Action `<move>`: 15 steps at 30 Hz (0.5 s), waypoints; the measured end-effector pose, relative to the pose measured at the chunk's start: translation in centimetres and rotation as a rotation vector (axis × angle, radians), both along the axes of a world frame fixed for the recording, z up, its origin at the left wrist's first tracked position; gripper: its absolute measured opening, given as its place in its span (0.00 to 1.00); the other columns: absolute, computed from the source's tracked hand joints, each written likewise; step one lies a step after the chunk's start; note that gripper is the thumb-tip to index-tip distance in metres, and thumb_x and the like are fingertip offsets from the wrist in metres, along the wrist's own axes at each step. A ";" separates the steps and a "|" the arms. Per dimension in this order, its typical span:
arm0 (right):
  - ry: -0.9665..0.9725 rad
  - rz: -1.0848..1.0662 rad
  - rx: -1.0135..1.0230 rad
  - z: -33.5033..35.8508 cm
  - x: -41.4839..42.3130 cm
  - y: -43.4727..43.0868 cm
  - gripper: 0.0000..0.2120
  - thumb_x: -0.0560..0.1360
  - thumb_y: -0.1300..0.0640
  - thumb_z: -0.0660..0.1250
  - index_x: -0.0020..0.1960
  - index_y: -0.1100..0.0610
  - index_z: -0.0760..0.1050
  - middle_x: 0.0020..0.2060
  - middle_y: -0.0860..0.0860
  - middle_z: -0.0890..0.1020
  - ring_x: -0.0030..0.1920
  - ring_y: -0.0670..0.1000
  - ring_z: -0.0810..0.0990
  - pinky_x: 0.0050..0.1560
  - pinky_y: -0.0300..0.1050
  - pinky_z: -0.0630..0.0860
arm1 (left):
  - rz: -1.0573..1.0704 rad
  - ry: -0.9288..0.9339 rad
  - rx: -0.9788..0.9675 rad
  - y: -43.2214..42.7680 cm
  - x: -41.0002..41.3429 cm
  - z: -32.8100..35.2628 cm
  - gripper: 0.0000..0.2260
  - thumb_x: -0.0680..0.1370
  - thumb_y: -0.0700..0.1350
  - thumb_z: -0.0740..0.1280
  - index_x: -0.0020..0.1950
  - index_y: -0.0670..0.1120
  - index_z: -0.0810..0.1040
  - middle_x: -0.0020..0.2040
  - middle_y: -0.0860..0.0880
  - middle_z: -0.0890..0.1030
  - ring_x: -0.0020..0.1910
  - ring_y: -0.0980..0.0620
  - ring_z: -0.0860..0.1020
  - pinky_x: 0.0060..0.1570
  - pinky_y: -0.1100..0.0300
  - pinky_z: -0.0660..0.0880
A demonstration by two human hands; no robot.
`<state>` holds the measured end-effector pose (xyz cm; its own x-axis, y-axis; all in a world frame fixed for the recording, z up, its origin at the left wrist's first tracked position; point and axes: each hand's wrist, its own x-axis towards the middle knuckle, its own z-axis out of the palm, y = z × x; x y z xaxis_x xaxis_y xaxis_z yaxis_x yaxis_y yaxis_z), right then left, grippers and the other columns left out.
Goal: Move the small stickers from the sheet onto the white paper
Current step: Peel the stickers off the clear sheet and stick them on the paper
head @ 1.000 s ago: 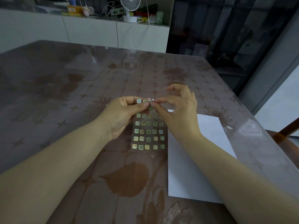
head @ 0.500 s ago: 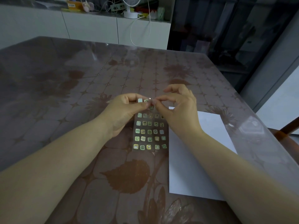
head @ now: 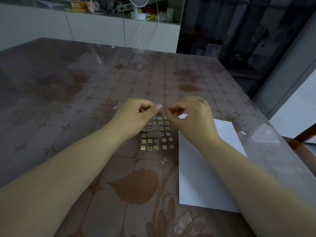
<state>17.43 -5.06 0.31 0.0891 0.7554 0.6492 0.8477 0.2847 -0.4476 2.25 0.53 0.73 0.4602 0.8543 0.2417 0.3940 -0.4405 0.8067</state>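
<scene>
My left hand [head: 136, 117] pinches the far end of the sticker sheet [head: 157, 135], long axis running away from me, while my right hand [head: 193, 117], fingertips [head: 169, 110] pressed together (holding anything? I cannot tell), is nearer the white paper [head: 201, 177] just right of it.

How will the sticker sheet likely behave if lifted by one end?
The sticker sheet looks like thin clear film, since the pattern of the table shows through it, so it is probably floppy and would sag. It is likely very light, so a nudge could slide it on the glossy surface.
</scene>
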 end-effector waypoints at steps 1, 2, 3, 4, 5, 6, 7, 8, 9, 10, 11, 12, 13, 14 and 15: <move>-0.054 -0.004 0.017 -0.1 -0.1 0.0 0.05 0.69 0.54 0.69 0.35 0.54 0.81 0.30 0.45 0.79 0.32 0.45 0.76 0.56 0.48 0.69 | -0.020 -0.056 -0.088 -0.2 0.1 0.1 0.10 0.76 0.51 0.64 0.39 0.51 0.82 0.33 0.55 0.79 0.33 0.61 0.72 0.36 0.69 0.68; -0.099 -0.009 0.036 -0.1 -0.2 0.0 0.06 0.69 0.53 0.68 0.35 0.53 0.81 0.30 0.45 0.79 0.32 0.46 0.76 0.59 0.47 0.67 | -0.026 -0.098 -0.147 -0.3 0.2 0.0 0.10 0.76 0.51 0.64 0.41 0.49 0.82 0.35 0.52 0.79 0.34 0.61 0.73 0.36 0.71 0.68; -0.136 -0.012 0.053 -0.1 -0.2 0.0 0.08 0.69 0.52 0.67 0.35 0.53 0.81 0.30 0.46 0.80 0.33 0.47 0.76 0.60 0.46 0.65 | -0.023 -0.124 -0.185 -0.3 0.3 0.0 0.11 0.76 0.50 0.65 0.41 0.46 0.82 0.36 0.50 0.79 0.35 0.62 0.73 0.37 0.72 0.68; -0.167 -0.015 0.070 -0.1 -0.2 -0.1 0.08 0.70 0.52 0.66 0.36 0.53 0.81 0.31 0.46 0.80 0.33 0.47 0.77 0.61 0.45 0.64 | -0.023 -0.139 -0.210 -0.2 0.3 0.0 0.10 0.76 0.49 0.66 0.42 0.44 0.82 0.37 0.50 0.79 0.36 0.62 0.73 0.38 0.73 0.68; -0.193 -0.018 0.090 -0.1 -0.1 0.0 0.09 0.70 0.52 0.65 0.36 0.53 0.81 0.31 0.46 0.80 0.33 0.48 0.77 0.61 0.44 0.63 | -0.022 -0.148 -0.231 -0.2 0.3 0.0 0.10 0.75 0.48 0.66 0.42 0.43 0.81 0.37 0.50 0.79 0.36 0.63 0.74 0.38 0.74 0.68; -0.214 -0.019 0.106 -0.1 -0.1 0.0 0.09 0.70 0.52 0.65 0.37 0.53 0.81 0.31 0.47 0.80 0.33 0.48 0.77 0.60 0.44 0.62 | -0.019 -0.154 -0.249 -0.1 0.3 0.0 0.09 0.75 0.47 0.66 0.41 0.43 0.81 0.37 0.51 0.79 0.35 0.63 0.73 0.38 0.74 0.68; -0.229 -0.015 0.115 -0.1 0.0 0.0 0.09 0.70 0.51 0.65 0.37 0.53 0.82 0.31 0.46 0.80 0.34 0.49 0.77 0.60 0.44 0.62 | -0.016 -0.159 -0.262 -0.1 0.4 0.0 0.09 0.75 0.46 0.66 0.40 0.43 0.81 0.36 0.51 0.79 0.35 0.63 0.73 0.37 0.74 0.67; -0.231 -0.007 0.108 -0.1 0.1 0.1 0.09 0.70 0.50 0.65 0.38 0.53 0.82 0.32 0.46 0.80 0.34 0.48 0.77 0.61 0.44 0.62 | -0.014 -0.160 -0.267 -0.1 0.4 0.0 0.08 0.75 0.46 0.66 0.40 0.43 0.81 0.36 0.50 0.78 0.35 0.62 0.73 0.37 0.73 0.68; -0.215 0.008 0.088 -0.1 0.1 0.0 0.10 0.70 0.49 0.65 0.39 0.52 0.83 0.32 0.45 0.81 0.35 0.48 0.77 0.61 0.44 0.62 | -0.007 -0.158 -0.263 -0.2 0.4 0.1 0.07 0.75 0.45 0.66 0.39 0.44 0.81 0.36 0.49 0.78 0.36 0.60 0.73 0.37 0.72 0.68; -0.172 0.025 0.049 0.1 0.2 -0.1 0.11 0.70 0.47 0.66 0.40 0.52 0.83 0.33 0.45 0.81 0.35 0.47 0.77 0.60 0.45 0.64 | 0.000 -0.156 -0.248 -0.2 0.3 0.0 0.07 0.75 0.44 0.66 0.39 0.45 0.81 0.37 0.47 0.79 0.37 0.57 0.73 0.38 0.69 0.69; -0.089 0.045 -0.003 0.3 0.3 -0.2 0.11 0.69 0.45 0.67 0.41 0.52 0.83 0.34 0.44 0.81 0.36 0.46 0.77 0.58 0.46 0.68 | 0.006 -0.152 -0.222 -0.2 0.3 -0.1 0.07 0.75 0.44 0.67 0.39 0.45 0.81 0.38 0.45 0.80 0.39 0.55 0.74 0.41 0.66 0.70; 0.029 0.058 -0.077 0.7 0.4 -0.3 0.10 0.69 0.46 0.70 0.41 0.52 0.83 0.35 0.43 0.80 0.36 0.45 0.76 0.52 0.44 0.72 | 0.010 -0.148 -0.196 -0.2 0.3 -0.1 0.06 0.75 0.45 0.67 0.39 0.46 0.81 0.40 0.43 0.81 0.40 0.53 0.75 0.43 0.62 0.71; 0.161 0.064 -0.166 1.0 0.5 -0.4 0.08 0.68 0.48 0.72 0.42 0.52 0.82 0.35 0.44 0.80 0.36 0.44 0.76 0.47 0.43 0.74 | 0.011 -0.142 -0.174 -0.3 0.3 -0.1 0.06 0.75 0.45 0.67 0.39 0.46 0.81 0.42 0.43 0.82 0.41 0.51 0.76 0.45 0.58 0.72; 0.289 0.079 -0.255 1.3 0.7 -0.4 0.04 0.68 0.51 0.73 0.41 0.51 0.81 0.36 0.45 0.80 0.36 0.45 0.76 0.44 0.42 0.75 | 0.006 -0.136 -0.153 -0.4 0.4 0.0 0.06 0.74 0.46 0.68 0.40 0.47 0.81 0.42 0.44 0.83 0.41 0.50 0.77 0.46 0.56 0.73; 0.395 0.100 -0.324 1.6 0.8 -0.5 0.02 0.69 0.54 0.73 0.39 0.51 0.81 0.35 0.47 0.81 0.35 0.45 0.76 0.42 0.42 0.75 | -0.001 -0.124 -0.131 -0.5 0.4 0.1 0.05 0.74 0.46 0.68 0.40 0.47 0.81 0.41 0.47 0.83 0.41 0.51 0.77 0.46 0.58 0.73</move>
<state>18.20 -5.59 1.91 0.1973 0.9292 0.3124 0.5719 0.1497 -0.8065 2.66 0.01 0.80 0.4350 0.8816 0.1830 0.2874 -0.3285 0.8997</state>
